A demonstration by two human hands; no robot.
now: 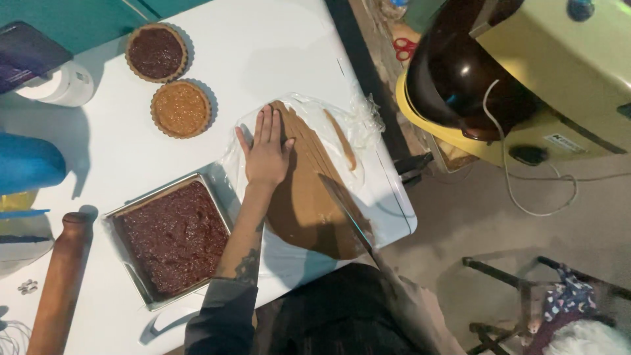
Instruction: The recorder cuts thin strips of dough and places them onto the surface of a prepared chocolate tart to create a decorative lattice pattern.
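While the left hand [266, 152] lies flat with its fingers spread open on a thin rolled-out sheet of light brown dough [309, 204], the right hand [420, 309] shows only as a blur at the lower edge, closed around the handle of a long knife [348, 213] whose blade lies slanting across the dough. The dough rests on a sheet of clear plastic film [358, 121] near the right edge of the white table [263, 52], and one narrow cut strip of dough [342, 141] lies apart beside it. Two round fluted tart shells stand at the far side, one filled with a dark brown filling [156, 51] and one with a lighter caramel-coloured filling [181, 108], near each other. One square metal baking tin [169, 240] just left of the forearm holds a dark, lumpy chocolate-brown mass. One wooden rolling pin [60, 283] lies at the left. On the floor to the right stands a pale yellow machine with a dark domed cover [519, 72].
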